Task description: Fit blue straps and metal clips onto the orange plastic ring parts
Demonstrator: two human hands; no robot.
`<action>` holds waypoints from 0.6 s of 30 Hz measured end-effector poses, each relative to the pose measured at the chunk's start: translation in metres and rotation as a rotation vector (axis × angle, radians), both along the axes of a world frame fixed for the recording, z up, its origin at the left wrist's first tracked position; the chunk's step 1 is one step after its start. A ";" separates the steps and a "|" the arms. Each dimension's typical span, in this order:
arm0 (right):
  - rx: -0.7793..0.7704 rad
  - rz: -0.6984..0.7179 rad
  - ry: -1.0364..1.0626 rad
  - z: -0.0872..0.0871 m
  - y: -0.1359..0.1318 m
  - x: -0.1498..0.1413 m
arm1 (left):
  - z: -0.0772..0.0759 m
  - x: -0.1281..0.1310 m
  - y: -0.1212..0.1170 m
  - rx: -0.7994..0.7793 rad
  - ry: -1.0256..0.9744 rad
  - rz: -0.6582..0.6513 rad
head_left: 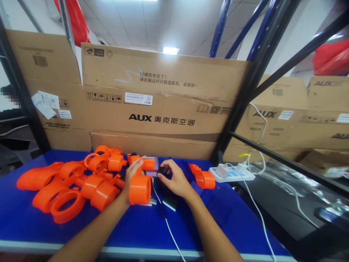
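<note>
My left hand (131, 179) is closed around an orange plastic part with a ring-shaped cup (140, 190), held above the blue table. The cup faces right and hides some of my fingers. Just to the right, my right hand (174, 177) pinches a small black piece (161, 170) between thumb and fingertips; its exact kind is too small to make out. Behind the two hands lies a phone-like device with a lit screen (152, 166), partly covered by the orange part. A white cable (167, 218) runs from it toward the front edge.
Many similar orange parts (73, 178) are heaped at the left. Another orange part (205, 179) lies at the right beside a white power strip (231, 173). A small dark block (170, 203) rests near the cable. Cardboard sheets (152, 120) stand behind the table (114, 233), by a black frame post (240, 98).
</note>
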State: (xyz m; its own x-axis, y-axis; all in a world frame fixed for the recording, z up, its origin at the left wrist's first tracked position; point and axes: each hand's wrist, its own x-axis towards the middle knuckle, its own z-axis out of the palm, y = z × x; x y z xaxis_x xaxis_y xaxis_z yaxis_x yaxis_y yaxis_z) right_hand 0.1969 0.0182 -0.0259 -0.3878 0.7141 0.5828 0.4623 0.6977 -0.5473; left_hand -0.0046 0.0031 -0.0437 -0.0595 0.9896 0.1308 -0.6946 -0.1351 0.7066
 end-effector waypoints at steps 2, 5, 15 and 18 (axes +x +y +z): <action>-0.015 0.017 -0.047 -0.001 -0.002 -0.001 | 0.002 0.000 -0.004 -0.012 0.023 0.001; -0.038 0.008 -0.016 -0.002 -0.002 -0.003 | 0.006 0.001 -0.007 -0.015 0.058 0.012; -0.025 -0.056 0.448 -0.003 0.010 -0.003 | 0.003 0.011 -0.005 0.065 0.319 0.135; -0.065 -0.019 0.523 -0.003 0.008 -0.007 | 0.001 0.014 -0.007 0.114 0.376 0.112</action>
